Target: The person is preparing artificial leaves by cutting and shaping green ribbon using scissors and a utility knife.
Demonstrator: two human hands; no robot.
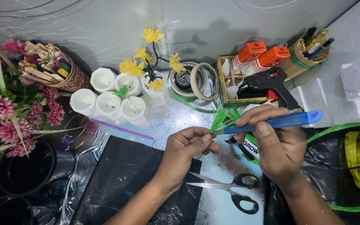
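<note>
My left hand (186, 146) pinches the base of a small fan of green plastic strips (223, 118) between thumb and forefinger. My right hand (276, 141) grips a blue toothbrush-like tool (286, 121) whose tip rests in the green strips. Both hands hover above the table, just over a pair of black-handled scissors (238, 192) lying open on it.
White cups (109, 93) stand behind, one holding a stem with yellow flowers (151, 56). Tape rolls (192, 81), a black glue gun (273, 85), a box with orange packs (246, 71), a cup of craft sticks (48, 64), pink flowers (5, 112), black pots (26, 166), a black sheet (126, 179), yellow-green ribbon (357, 162), and foam blocks (359, 83) surround them.
</note>
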